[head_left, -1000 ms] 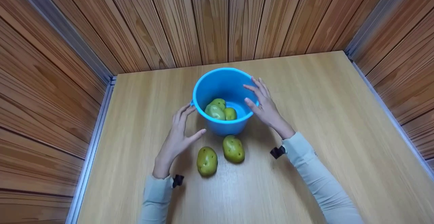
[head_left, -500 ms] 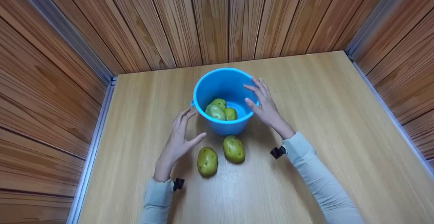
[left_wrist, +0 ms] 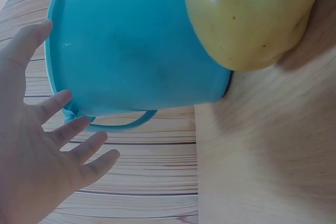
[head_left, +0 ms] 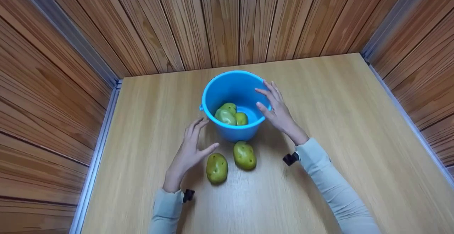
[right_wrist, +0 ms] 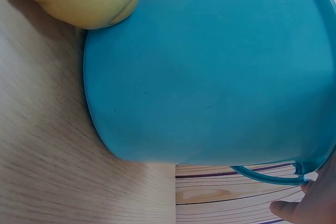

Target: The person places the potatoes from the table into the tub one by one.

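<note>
A blue bucket stands upright on the table, with several green-yellow potatoes at its bottom. My right hand is at the bucket's right rim, thumb and a finger overlapping the opening, fingers spread and loosely bent. In the right wrist view only a few fingers show, beside the bucket's handle. My left hand hovers empty at the bucket's front left, fingers spread and thumb towards the potatoes. Two potatoes lie in front of the bucket: a left one and a right one close to its base.
The light wooden table extends on both sides of the bucket. Wood-panelled walls close off the back and sides, with a grey metal rail along the left edge. A small black device sits on each wrist.
My left hand has come off the bucket's left rim and moved down, nearer the left potato. My right hand, the bucket and the potatoes stay in place.
</note>
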Motion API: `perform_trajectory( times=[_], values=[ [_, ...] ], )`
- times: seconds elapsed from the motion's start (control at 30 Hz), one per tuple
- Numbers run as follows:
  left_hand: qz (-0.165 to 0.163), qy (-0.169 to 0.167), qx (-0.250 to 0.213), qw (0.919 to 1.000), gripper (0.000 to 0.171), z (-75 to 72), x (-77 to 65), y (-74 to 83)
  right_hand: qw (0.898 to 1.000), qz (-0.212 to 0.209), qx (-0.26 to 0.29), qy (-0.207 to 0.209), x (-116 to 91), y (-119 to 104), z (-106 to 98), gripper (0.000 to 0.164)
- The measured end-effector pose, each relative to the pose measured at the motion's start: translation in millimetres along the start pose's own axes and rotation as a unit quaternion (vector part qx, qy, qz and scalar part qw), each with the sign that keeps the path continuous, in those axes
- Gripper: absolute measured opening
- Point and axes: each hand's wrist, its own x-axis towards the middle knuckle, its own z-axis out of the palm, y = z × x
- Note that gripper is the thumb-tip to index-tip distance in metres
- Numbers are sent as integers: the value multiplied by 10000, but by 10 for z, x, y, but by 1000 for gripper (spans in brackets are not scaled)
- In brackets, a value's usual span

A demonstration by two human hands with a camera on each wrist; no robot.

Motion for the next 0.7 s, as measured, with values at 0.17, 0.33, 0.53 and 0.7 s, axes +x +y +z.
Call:
perform_trajectory(
  times=[0.17, 0.33, 0.53, 0.7],
  values=[
    [28, -56, 95, 9999, 73, 35, -13, -8, 10000, 43, -25, -9, 0, -5, -1, 48],
    [21, -175, 149, 9997, 73, 87, -44, -19, 10000, 70, -33, -5, -5, 5, 2, 47],
    [-150, -379, 163, 9990, 75, 164, -95, -47, 10000, 92, -5, 10, -7, 11, 5, 47],
    [-123, -474, 187, 9986, 72, 211, -124, -83, 9999, 135, 4, -5, -6, 9, 6, 47]
  ],
)
